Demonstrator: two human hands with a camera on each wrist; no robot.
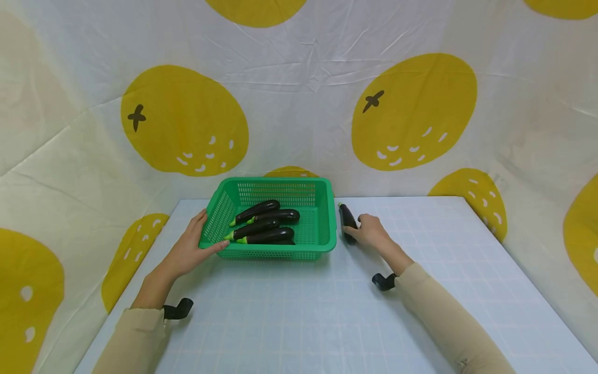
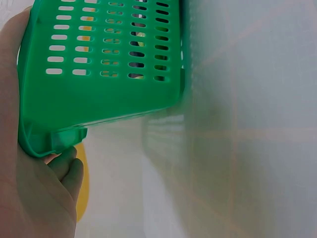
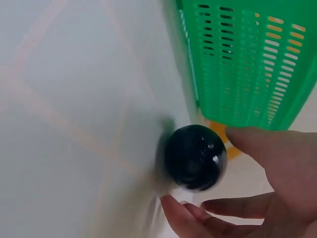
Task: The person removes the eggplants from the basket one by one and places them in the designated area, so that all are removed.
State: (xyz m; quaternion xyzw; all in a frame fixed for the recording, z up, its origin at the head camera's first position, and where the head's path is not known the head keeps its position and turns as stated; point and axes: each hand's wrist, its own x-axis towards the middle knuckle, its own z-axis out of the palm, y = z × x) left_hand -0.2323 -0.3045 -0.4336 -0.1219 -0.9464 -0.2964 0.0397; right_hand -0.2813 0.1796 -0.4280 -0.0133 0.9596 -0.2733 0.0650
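Just beside the right wall of the green basket (image 1: 280,249), a lone dark eggplant (image 1: 347,218) is lying on the surface (image 1: 327,311), its green stem end pointing away from the person and its rounded blossom end facing back toward them. The right hand (image 1: 371,230) is closing around that near end: in the right wrist view the thumb is lying over the top of the glossy fruit (image 3: 194,156) and the fingers (image 3: 198,218) are curling in beneath it, so the hold looks like a loose cupping grip that is forming rather than a firm clamp. Taking it by the blunt end seems sensible, since that is the end nearest the person.

Inside the basket, four or perhaps five more eggplants (image 1: 263,226) are resting side by side, all turned the same way with their stems toward the basket's left wall; one at the front is partly hidden, so the count is unsure.

At the basket's near-left corner, the left hand (image 1: 191,249) is lying along the wall and rim with fingers mostly extended, the thumb over the edge. From the left wrist view the palm (image 2: 29,198) is pressing against the basket's rim (image 2: 54,139) with a finger tucking under its lip, which I judge to be a steadying hold that is keeping the light basket from sliding.

Behind the basket, a white cloth with yellow fruit prints (image 1: 184,122) is hanging as a backdrop.
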